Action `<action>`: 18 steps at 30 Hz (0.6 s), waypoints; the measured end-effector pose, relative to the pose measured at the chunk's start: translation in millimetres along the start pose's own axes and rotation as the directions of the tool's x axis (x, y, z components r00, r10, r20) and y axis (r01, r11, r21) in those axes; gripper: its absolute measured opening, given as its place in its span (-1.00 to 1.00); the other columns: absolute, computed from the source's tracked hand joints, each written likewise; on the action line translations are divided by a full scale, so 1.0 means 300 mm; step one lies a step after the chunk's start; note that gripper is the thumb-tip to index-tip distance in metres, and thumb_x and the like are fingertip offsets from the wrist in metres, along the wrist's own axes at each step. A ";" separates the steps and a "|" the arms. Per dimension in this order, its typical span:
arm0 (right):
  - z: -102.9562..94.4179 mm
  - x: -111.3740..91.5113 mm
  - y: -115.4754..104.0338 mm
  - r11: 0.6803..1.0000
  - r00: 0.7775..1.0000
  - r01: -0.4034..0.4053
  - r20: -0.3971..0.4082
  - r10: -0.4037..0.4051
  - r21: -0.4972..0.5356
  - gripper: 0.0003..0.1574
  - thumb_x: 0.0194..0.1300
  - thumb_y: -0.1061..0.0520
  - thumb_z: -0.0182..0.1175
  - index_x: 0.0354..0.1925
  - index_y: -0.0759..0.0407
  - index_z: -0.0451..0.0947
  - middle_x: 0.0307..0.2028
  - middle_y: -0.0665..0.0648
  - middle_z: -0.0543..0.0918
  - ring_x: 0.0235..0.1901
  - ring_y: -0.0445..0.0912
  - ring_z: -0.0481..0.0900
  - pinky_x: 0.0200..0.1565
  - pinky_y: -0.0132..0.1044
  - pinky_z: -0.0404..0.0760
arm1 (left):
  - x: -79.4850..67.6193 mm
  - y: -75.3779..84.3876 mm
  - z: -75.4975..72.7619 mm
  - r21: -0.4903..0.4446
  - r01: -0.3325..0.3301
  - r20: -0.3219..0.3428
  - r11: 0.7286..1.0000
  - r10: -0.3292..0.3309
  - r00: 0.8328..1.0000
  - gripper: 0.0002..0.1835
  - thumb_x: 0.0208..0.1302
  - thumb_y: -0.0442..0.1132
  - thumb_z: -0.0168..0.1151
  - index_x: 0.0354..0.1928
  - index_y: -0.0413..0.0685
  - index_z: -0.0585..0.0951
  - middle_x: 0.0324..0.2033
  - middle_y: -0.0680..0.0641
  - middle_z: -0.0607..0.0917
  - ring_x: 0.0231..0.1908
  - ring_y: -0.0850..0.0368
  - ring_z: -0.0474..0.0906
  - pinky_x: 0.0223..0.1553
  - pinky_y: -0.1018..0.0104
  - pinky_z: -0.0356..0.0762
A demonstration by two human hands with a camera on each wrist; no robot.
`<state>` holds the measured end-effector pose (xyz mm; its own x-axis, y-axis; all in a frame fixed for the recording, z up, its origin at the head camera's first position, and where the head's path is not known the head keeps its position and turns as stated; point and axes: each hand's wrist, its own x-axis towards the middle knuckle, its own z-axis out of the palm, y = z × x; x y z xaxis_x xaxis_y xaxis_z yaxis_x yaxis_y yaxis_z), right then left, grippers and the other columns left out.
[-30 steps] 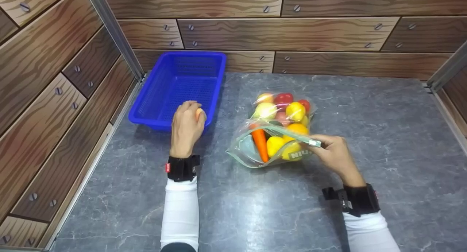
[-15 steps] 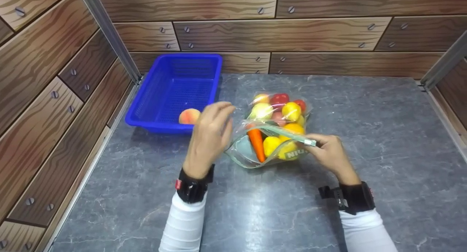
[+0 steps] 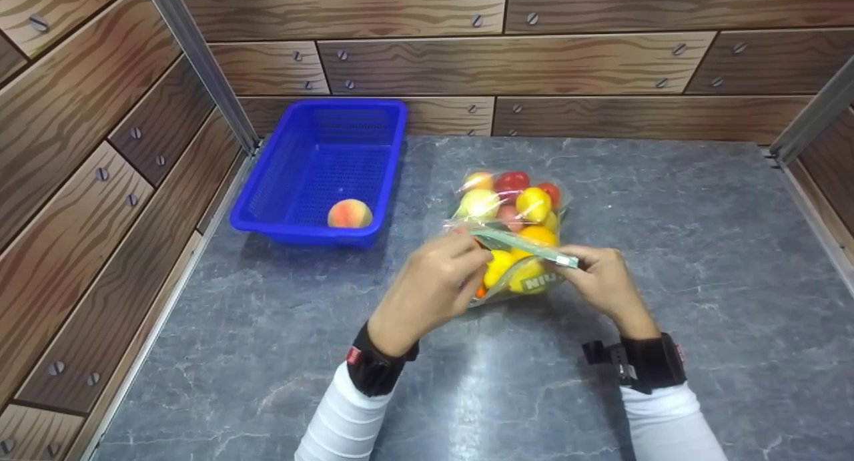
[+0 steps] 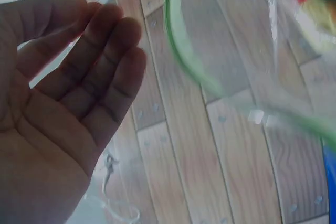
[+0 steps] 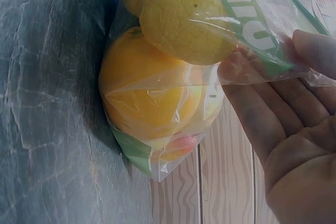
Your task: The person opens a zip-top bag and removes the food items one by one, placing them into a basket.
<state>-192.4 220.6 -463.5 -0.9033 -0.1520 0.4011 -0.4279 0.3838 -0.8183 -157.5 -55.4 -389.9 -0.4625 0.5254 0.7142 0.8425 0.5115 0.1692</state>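
Note:
A clear zip bag (image 3: 527, 251) with a green-edged mouth lies on the grey tabletop, full of fruit and vegetables. My right hand (image 3: 604, 274) pinches its mouth at the zip slider end; the right wrist view shows the thumb (image 5: 315, 51) against the film beside a yellow fruit (image 5: 184, 19). My left hand (image 3: 437, 281) is at the left part of the mouth, covering most of the orange carrot. The left wrist view shows my left hand's fingers (image 4: 100, 61) loosely bent beside the green bag rim (image 4: 194, 72), nothing visibly held. A peach (image 3: 349, 213) sits inside the blue basket (image 3: 300, 232).
The basket stands at the back left, close to the wood-patterned side wall (image 3: 160, 147) and back wall (image 3: 413, 67). Red, yellow and pale green pieces (image 3: 479, 204) fill the bag's far end. Grey tabletop (image 3: 700, 247) extends right of the bag.
My left hand has released the peach into the basket and moved right to the bag's mouth. My right hand has kept its hold on the bag.

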 end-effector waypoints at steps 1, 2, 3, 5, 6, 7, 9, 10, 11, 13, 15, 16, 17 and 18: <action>0.000 -0.001 0.000 1.000 1.000 -0.001 -0.002 0.001 0.000 -0.84 0.11 0.45 0.46 -0.27 0.37 0.78 -0.37 0.28 0.79 -0.49 -0.33 0.60 -0.41 -0.58 0.55 | 0.000 0.003 0.011 0.009 -0.004 0.023 1.000 0.004 1.000 -0.85 0.37 -0.42 0.20 -0.37 -0.10 0.64 -0.45 0.02 0.52 -0.45 0.15 0.42 -0.32 0.38 0.51; -0.001 -0.001 0.000 1.000 1.000 0.001 -0.003 -0.001 -0.002 -0.84 0.11 0.45 0.46 -0.27 0.37 0.78 -0.37 0.29 0.79 -0.49 -0.34 0.61 -0.40 -0.58 0.56 | -0.001 0.005 0.022 0.018 -0.008 0.051 1.000 0.007 0.999 -0.84 0.36 -0.43 0.20 -0.39 -0.09 0.61 -0.47 0.02 0.49 -0.47 0.16 0.40 -0.35 0.37 0.49; -0.001 -0.002 0.000 1.000 1.000 0.003 -0.004 -0.003 -0.004 -0.84 0.11 0.45 0.46 -0.27 0.37 0.78 -0.37 0.28 0.79 -0.49 -0.34 0.61 -0.40 -0.58 0.56 | -0.001 0.006 0.032 0.028 -0.007 0.081 1.000 0.005 0.997 -0.83 0.36 -0.44 0.19 -0.40 -0.07 0.60 -0.49 0.02 0.49 -0.48 0.16 0.39 -0.42 0.35 0.43; -0.002 -0.002 0.001 1.000 1.000 0.007 -0.006 -0.007 -0.008 -0.84 0.11 0.45 0.46 -0.27 0.37 0.78 -0.37 0.28 0.79 -0.48 -0.34 0.61 -0.40 -0.59 0.56 | -0.003 0.003 0.053 0.053 0.012 0.156 0.999 -0.020 0.988 -0.82 0.34 -0.45 0.20 -0.41 -0.06 0.59 -0.49 0.02 0.49 -0.48 0.16 0.42 -0.43 0.33 0.46; -0.002 -0.001 0.001 1.000 1.000 0.008 -0.006 -0.008 -0.008 -0.84 0.10 0.45 0.46 -0.27 0.37 0.78 -0.37 0.28 0.80 -0.48 -0.33 0.61 -0.39 -0.59 0.56 | -0.005 0.000 0.062 0.068 0.031 0.196 0.997 -0.044 0.980 -0.82 0.34 -0.45 0.21 -0.41 -0.06 0.60 -0.49 0.02 0.51 -0.48 0.17 0.44 -0.44 0.33 0.48; -0.002 -0.001 0.001 1.000 1.000 0.009 -0.007 -0.009 -0.008 -0.84 0.10 0.45 0.46 -0.27 0.37 0.78 -0.37 0.29 0.79 -0.48 -0.34 0.61 -0.39 -0.59 0.56 | -0.006 -0.002 0.071 0.087 0.054 0.236 0.995 -0.074 0.969 -0.84 0.32 -0.44 0.23 -0.41 -0.06 0.61 -0.49 0.02 0.54 -0.48 0.17 0.47 -0.43 0.33 0.51; -0.002 -0.001 0.000 1.000 1.000 0.008 -0.005 -0.008 -0.009 -0.84 0.10 0.44 0.46 -0.27 0.36 0.78 -0.38 0.28 0.80 -0.49 -0.32 0.61 -0.40 -0.58 0.56 | -0.010 -0.011 0.090 0.126 0.109 0.311 0.986 -0.143 0.939 -0.87 0.29 -0.41 0.27 -0.40 -0.05 0.62 -0.47 0.02 0.58 -0.46 0.16 0.53 -0.41 0.31 0.57; -0.002 -0.001 0.000 1.000 1.000 0.006 -0.003 -0.006 -0.006 -0.84 0.10 0.44 0.47 -0.27 0.36 0.78 -0.38 0.28 0.80 -0.49 -0.32 0.61 -0.40 -0.58 0.56 | -0.012 -0.015 0.099 0.150 0.131 0.341 0.980 -0.176 0.923 -0.90 0.28 -0.38 0.31 -0.38 -0.05 0.64 -0.45 0.01 0.61 -0.45 0.15 0.56 -0.40 0.30 0.60; -0.002 -0.001 -0.002 1.000 1.000 0.004 -0.001 -0.004 -0.003 -0.84 0.10 0.44 0.47 -0.27 0.36 0.78 -0.37 0.28 0.79 -0.49 -0.32 0.61 -0.40 -0.57 0.56 | -0.015 -0.019 0.108 0.172 0.155 0.363 0.973 -0.208 0.908 -0.93 0.27 -0.35 0.34 -0.36 -0.06 0.65 -0.43 0.00 0.63 -0.44 0.14 0.59 -0.39 0.30 0.62; -0.002 -0.001 -0.004 1.000 1.000 0.003 0.002 -0.003 0.004 -0.84 0.11 0.44 0.46 -0.27 0.36 0.78 -0.37 0.29 0.79 -0.48 -0.33 0.61 -0.40 -0.57 0.56 | -0.020 -0.025 0.125 0.211 0.186 0.389 0.960 -0.257 0.885 -0.93 0.26 -0.29 0.40 -0.32 -0.08 0.66 -0.39 -0.02 0.66 -0.40 0.11 0.64 -0.35 0.28 0.66; -0.001 -0.001 -0.005 1.000 1.000 0.007 0.006 -0.007 0.011 -0.84 0.11 0.45 0.45 -0.27 0.37 0.78 -0.37 0.31 0.79 -0.47 -0.34 0.61 -0.40 -0.58 0.56 | -0.026 -0.029 0.142 0.240 0.208 0.396 0.948 -0.292 0.871 -0.87 0.26 -0.23 0.44 -0.28 -0.10 0.67 -0.35 -0.04 0.67 -0.37 0.09 0.66 -0.33 0.28 0.69; -0.001 -0.001 -0.006 1.000 1.000 0.010 0.007 -0.010 0.013 -0.84 0.11 0.46 0.45 -0.27 0.38 0.78 -0.37 0.33 0.79 -0.47 -0.35 0.62 -0.40 -0.58 0.56 | -0.028 -0.030 0.150 0.253 0.217 0.393 0.943 -0.305 0.867 -0.85 0.25 -0.21 0.46 -0.27 -0.11 0.67 -0.33 -0.04 0.67 -0.37 0.09 0.67 -0.33 0.27 0.70; -0.002 -0.001 -0.007 1.000 1.000 0.015 0.008 -0.015 0.017 -0.83 0.11 0.47 0.44 -0.27 0.39 0.78 -0.37 0.34 0.78 -0.46 -0.35 0.62 -0.40 -0.59 0.56 | -0.030 -0.031 0.158 0.259 0.230 0.389 0.938 -0.319 0.864 -0.83 0.24 -0.20 0.47 -0.27 -0.12 0.67 -0.32 -0.05 0.66 -0.37 0.08 0.67 -0.33 0.27 0.70; -0.002 0.000 -0.008 1.000 1.000 0.018 0.009 -0.019 0.018 -0.83 0.11 0.48 0.44 -0.27 0.39 0.78 -0.37 0.34 0.78 -0.46 -0.35 0.62 -0.39 -0.59 0.56 | -0.032 -0.032 0.167 0.265 0.239 0.384 0.934 -0.330 0.862 -0.81 0.24 -0.20 0.48 -0.26 -0.13 0.66 -0.31 -0.05 0.66 -0.38 0.08 0.66 -0.33 0.26 0.71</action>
<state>-191.2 220.2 -461.2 -0.8954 -0.1674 0.4125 -0.4450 0.3649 -0.8179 -175.0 -31.3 -432.3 -0.7829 0.5453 0.2995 0.6028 0.7839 0.1488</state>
